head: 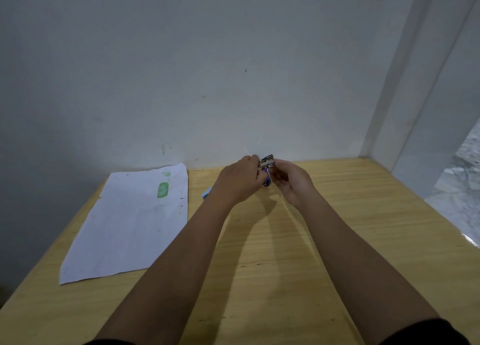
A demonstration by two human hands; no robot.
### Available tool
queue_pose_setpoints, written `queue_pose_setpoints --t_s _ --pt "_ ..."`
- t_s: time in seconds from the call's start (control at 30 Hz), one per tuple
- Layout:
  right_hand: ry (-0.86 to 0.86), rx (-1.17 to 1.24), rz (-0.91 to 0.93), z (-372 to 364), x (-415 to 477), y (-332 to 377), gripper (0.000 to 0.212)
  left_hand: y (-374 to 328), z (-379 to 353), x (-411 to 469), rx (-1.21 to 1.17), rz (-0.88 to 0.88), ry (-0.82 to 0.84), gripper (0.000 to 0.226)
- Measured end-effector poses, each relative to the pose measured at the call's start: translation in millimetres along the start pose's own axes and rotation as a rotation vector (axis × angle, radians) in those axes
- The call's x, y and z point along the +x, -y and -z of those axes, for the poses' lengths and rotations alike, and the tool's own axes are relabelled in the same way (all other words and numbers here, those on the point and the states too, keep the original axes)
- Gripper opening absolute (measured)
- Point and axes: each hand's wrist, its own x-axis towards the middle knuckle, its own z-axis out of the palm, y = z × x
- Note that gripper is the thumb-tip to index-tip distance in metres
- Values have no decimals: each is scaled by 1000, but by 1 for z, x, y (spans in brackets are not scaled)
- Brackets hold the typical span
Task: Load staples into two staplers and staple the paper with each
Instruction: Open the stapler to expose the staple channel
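Note:
Both hands meet above the far middle of the wooden table (285,241). Between them is a small purple stapler (267,180) with its metal top part (267,161) raised. My left hand (239,181) grips it from the left, fingers closed at the metal part. My right hand (292,180) holds it from the right. Whether staples are in the fingers is too small to tell. A light blue object (207,193), possibly the second stapler, peeks out from behind my left wrist, mostly hidden. A white sheet of paper (130,225) with a green mark lies on the table's left side.
A pale wall (207,72) stands right behind the table's far edge. A white pillar or frame (415,98) rises at the far right corner. The table's right edge (441,215) drops off to a grey floor.

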Motion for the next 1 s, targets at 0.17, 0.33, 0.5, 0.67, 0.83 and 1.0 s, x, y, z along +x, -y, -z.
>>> queue_pose_setpoints --t_s 0.17,0.33,0.5,0.67,0.83,1.0 --pt "-95 372 -193 -8 -4 -5 19 -2 -7 -2 249 -224 -191 33" --pt "-148 515 -257 -3 -11 -9 36 0 -14 -6 402 -345 -296 32" --pt "-151 585 -273 -2 -14 -12 40 -2 -13 -6 418 -389 -317 33" --pt "-75 579 -226 -1 -14 -9 38 -14 0 -6 -68 -86 -297 26" --pt "-116 156 94 -6 -14 -1 14 -12 -4 -1 -539 214 -123 21" --pt "-62 -514 587 -7 -16 -2 20 -6 -2 6 -836 394 -6 15"
